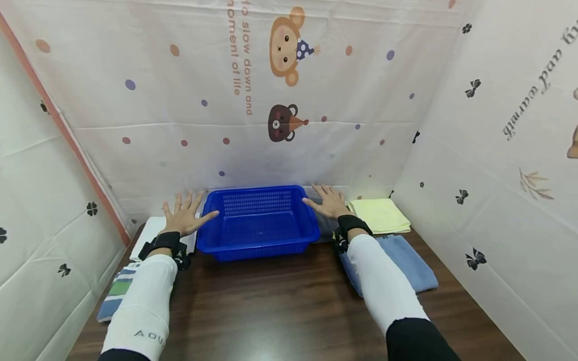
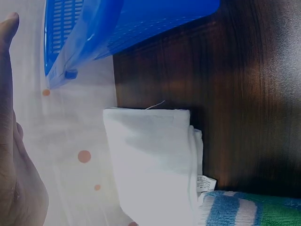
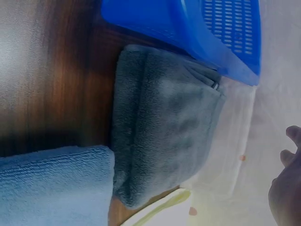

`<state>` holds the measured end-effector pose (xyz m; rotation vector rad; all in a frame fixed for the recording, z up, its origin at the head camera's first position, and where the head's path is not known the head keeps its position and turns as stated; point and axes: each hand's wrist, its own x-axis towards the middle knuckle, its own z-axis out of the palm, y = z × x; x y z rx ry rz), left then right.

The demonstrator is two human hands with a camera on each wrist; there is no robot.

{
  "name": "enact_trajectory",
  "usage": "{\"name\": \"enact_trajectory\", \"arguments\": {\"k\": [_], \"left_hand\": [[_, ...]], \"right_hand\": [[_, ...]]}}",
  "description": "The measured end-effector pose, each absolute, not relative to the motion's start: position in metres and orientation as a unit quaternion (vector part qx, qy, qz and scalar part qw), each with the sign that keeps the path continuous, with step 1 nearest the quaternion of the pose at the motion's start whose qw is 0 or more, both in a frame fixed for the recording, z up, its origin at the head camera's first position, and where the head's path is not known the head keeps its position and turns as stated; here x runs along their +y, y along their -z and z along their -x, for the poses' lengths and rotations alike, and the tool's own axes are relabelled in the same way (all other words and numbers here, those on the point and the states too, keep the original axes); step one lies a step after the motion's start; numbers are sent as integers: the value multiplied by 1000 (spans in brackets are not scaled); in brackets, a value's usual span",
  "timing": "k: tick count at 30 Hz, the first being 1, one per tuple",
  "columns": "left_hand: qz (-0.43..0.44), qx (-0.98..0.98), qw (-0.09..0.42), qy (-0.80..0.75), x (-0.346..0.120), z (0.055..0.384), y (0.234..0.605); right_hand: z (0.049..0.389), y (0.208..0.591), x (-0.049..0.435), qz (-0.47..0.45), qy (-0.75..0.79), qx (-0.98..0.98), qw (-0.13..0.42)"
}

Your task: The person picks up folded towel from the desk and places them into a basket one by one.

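A blue plastic basket [image 1: 257, 253] with slotted sides stands at the back of the dark wooden table, between the two hands. My left hand [image 1: 182, 219] is spread flat in the air by its left end, over a folded white towel [image 2: 150, 160]. By the basket's right end my right hand [image 1: 331, 203] is spread too, fingers straight, above a folded grey towel [image 3: 164, 127]. Neither hand holds anything. The basket's inside shows only its bare blue mesh floor.
A striped blue, white and green towel [image 1: 118, 291] lies at the table's left edge. To the right are a folded light-blue towel [image 1: 408, 263] and a yellow towel [image 1: 379, 215]. Printed fabric walls [image 1: 253, 160] enclose the back and both sides.
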<state>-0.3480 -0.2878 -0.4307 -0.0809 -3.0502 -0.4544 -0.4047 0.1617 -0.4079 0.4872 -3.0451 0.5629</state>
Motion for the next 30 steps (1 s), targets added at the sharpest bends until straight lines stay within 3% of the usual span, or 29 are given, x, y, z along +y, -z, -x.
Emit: {"name": "enact_trajectory", "arguments": {"k": [6, 30], "left_hand": [[28, -988, 45, 145, -292, 352, 431], [2, -986, 52, 158, -300, 349, 444]], "right_hand": [[411, 412, 164, -175, -182, -967, 20], [432, 440, 172, -180, -197, -964, -6]]}}
